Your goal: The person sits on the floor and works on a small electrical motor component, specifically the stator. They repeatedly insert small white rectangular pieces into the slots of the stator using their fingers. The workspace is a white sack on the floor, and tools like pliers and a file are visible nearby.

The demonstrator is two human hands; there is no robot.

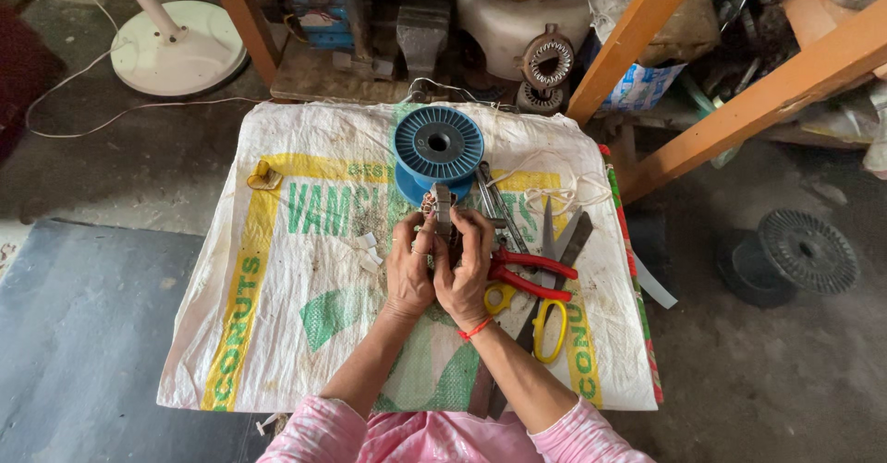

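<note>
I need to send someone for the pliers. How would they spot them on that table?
Find the white sack covering the table. Right of the right hand lies a cluster of tools; the pliers are the only ones with red handles, beside yellow-handled scissors.

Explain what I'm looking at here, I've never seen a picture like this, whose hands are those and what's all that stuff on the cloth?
This is one picture from a camera worn on a person's head, looking down at their own two bare hands. The left hand and right hand together hold a small metal part; what it is exactly is hard to tell. They work over a white woven sack spread like a table cover. On it lie a blue spool, red-handled pliers, yellow-handled scissors and some white cord. Behind stand orange wooden beams, and a white fan base sits on the floor.
</note>
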